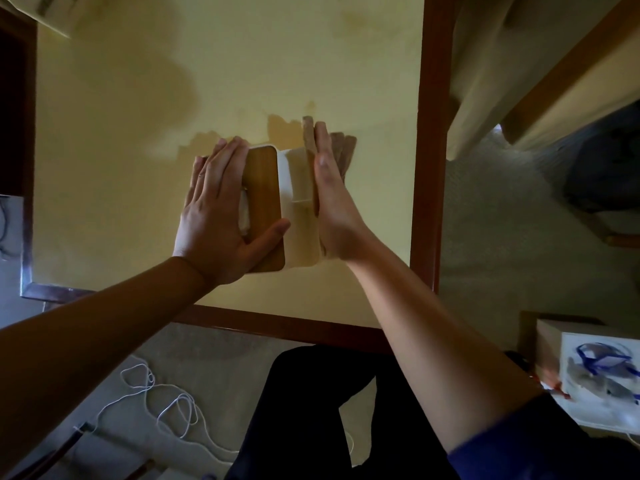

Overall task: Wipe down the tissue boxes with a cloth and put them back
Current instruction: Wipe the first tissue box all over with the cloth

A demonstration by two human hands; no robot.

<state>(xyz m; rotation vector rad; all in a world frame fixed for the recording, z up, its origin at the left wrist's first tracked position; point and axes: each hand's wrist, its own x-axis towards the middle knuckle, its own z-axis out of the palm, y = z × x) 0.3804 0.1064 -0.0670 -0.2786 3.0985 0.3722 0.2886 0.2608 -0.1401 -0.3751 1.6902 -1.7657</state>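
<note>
Tissue box [298, 206] is sitting mid tabletop [138, 133], well clear of the wooden edges, tissue showing through its wooden lid. Left hand [214, 216] is lying flat on the lid, thumb hooking its near edge. Right hand [329, 192], fingers straight, is pressing a cloth [341, 150] against the box's side.

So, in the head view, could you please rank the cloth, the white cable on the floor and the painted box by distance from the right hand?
1. The cloth: pressed under the right hand against the tissue box.
2. The painted box: lower right, on the floor beside the table.
3. The white cable: lower left, on the floor.
</note>
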